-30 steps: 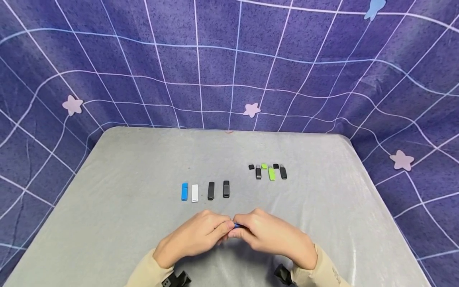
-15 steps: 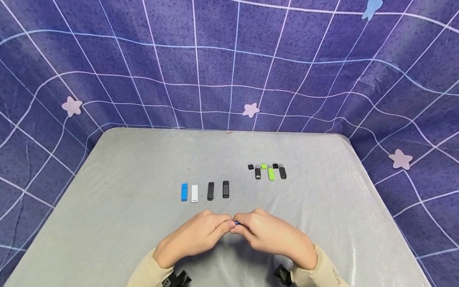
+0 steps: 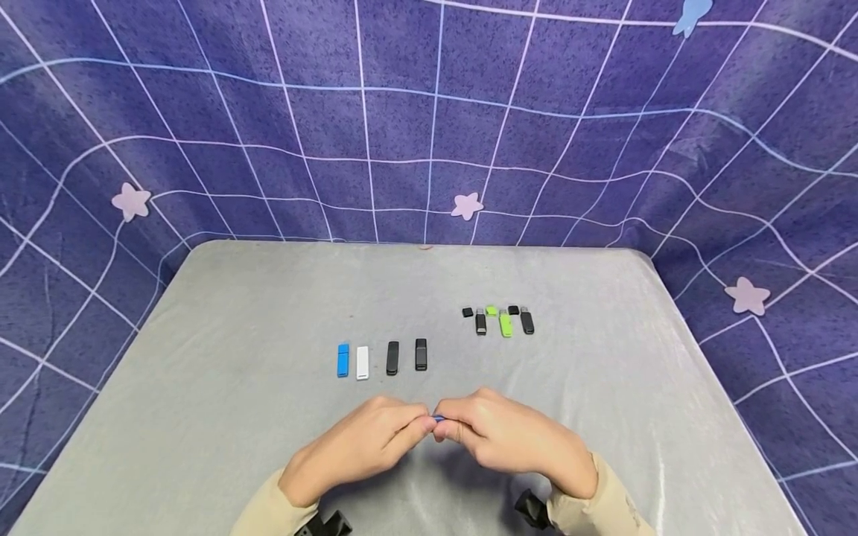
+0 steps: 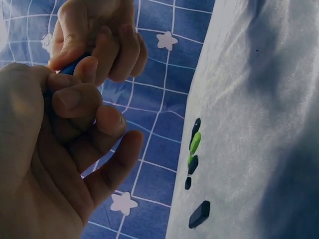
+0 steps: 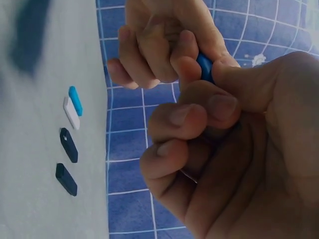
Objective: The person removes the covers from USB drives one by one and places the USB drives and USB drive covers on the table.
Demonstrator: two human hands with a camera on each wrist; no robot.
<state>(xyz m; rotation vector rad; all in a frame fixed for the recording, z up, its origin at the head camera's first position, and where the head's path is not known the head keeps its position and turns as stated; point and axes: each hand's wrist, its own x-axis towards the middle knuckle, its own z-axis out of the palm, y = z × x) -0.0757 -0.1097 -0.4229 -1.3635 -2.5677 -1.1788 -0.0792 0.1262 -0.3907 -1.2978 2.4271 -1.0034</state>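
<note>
Near the front of the table, my left hand (image 3: pixel 362 447) and right hand (image 3: pixel 519 435) meet with their fingertips around a small blue USB stick (image 3: pixel 439 418). Each hand pinches one end between thumb and curled fingers. Only a short blue middle part (image 5: pixel 204 67) shows in the right wrist view; the ends are hidden, so I cannot tell whether its cap is on. Beyond the hands lie a blue USB stick (image 3: pixel 343 360), a white one (image 3: pixel 363 363) and two black ones (image 3: pixel 392 358) in a row, connectors not visible.
Farther back on the right, a green USB stick (image 3: pixel 506 324) lies between two black ones (image 3: pixel 480 323), with metal connectors bare. Their loose caps (image 3: pixel 491 310) lie beside them. A grey cloth covers the table (image 3: pixel 268 298); a purple grid-patterned curtain (image 3: pixel 402 119) stands behind it.
Both hands keep their pinch on the blue USB stick and shift only slightly, with slightly less blue showing between them. The sticks on the table stay put; the head view drifts a little.
</note>
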